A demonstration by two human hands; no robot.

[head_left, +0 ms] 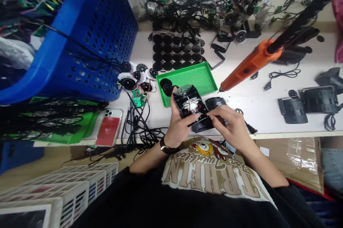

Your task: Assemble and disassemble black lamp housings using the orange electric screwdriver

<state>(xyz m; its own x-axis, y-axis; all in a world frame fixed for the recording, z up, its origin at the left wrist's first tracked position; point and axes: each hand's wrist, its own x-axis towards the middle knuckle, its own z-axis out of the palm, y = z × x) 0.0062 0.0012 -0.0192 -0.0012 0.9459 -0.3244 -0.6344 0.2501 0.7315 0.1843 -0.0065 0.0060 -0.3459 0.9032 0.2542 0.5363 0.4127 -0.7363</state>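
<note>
My left hand is wrapped round an opened black plastic housing. Inside the housing a white round part and thin red and white wires show. At its right edge, the thumb and fingers of my right hand are pinched together; what they grip, if anything, is too small to make out. Just behind that hand lies another black housing part. A green perforated tray stands beyond the held housing, with black discs in its left end.
An orange electric screwdriver hangs at the right, tip down. A blue basket of circuit boards stands left. Near it lie a phone and black cables. Black discs in rows, tangled cords and black housings occupy the bench.
</note>
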